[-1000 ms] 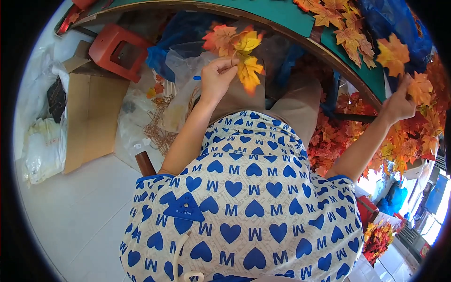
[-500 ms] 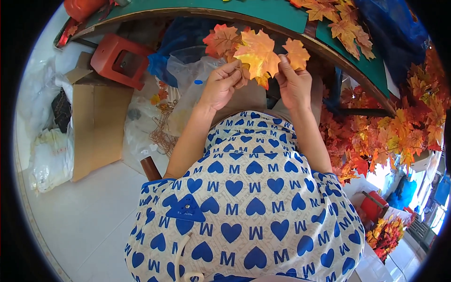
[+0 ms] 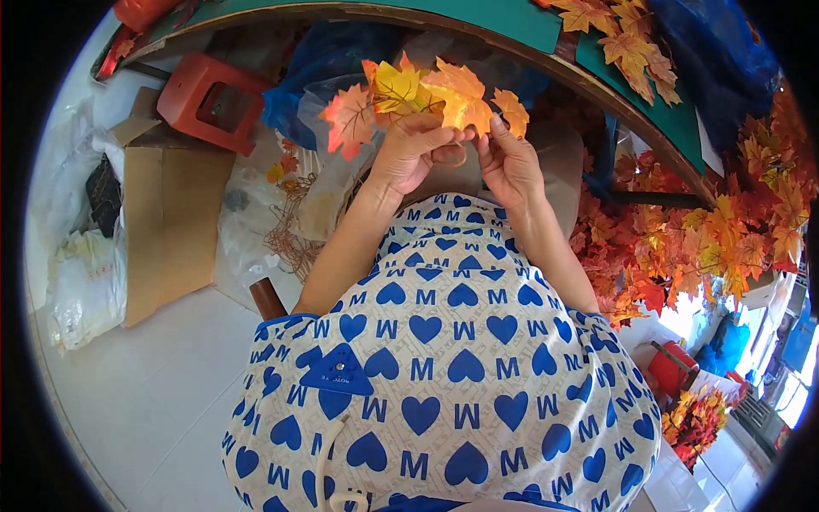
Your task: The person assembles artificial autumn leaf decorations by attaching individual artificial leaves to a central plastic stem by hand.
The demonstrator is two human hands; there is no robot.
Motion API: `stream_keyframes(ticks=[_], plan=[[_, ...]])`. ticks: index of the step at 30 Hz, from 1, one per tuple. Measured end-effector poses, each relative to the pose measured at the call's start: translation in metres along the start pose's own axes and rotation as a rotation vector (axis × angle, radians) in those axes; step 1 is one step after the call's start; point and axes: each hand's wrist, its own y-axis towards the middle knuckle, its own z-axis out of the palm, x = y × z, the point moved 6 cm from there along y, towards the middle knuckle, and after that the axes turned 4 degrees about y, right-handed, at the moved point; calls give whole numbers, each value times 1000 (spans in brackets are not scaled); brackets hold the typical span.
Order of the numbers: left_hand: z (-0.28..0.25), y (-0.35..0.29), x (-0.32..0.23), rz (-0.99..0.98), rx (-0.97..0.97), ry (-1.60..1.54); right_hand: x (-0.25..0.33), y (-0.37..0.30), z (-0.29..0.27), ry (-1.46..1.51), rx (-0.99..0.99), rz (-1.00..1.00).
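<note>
A garland of artificial maple leaves [image 3: 456, 90] in orange, yellow and pinkish red spans my two hands above my lap. My left hand [image 3: 415, 154] is closed, with its thumb and fingers pinching the garland's thin brown stem, which curls in a small loop just below the fingers. Close beside it, my right hand [image 3: 509, 164] pinches the same garland near the big orange leaf. The fingertips of both hands nearly meet. Leaves hide part of the stem and the exact grip points.
A green-topped table [image 3: 478, 26] curves across the far side, with loose leaves on its right part. Left stand a red plastic stool [image 3: 213, 102] and a cardboard box [image 3: 171, 230] near clear bags. Brown stems [image 3: 294, 230] lie beside my lap. Heaped leaf garlands [image 3: 682, 239] hang at right.
Both hands have shifted left and slightly nearer, and come closer together. The garland has turned with them, so a yellow leaf now shows and the stem loop appears between the hands.
</note>
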Motion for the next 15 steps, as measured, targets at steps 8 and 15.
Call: stream_keyframes(ticks=[8, 15], plan=[[5, -2, 3, 24, -150, 284, -4, -4, -6, -18, -30, -88], [14, -3, 8, 28, -168, 280, -17, -6, -7, 42, -73, 21]])
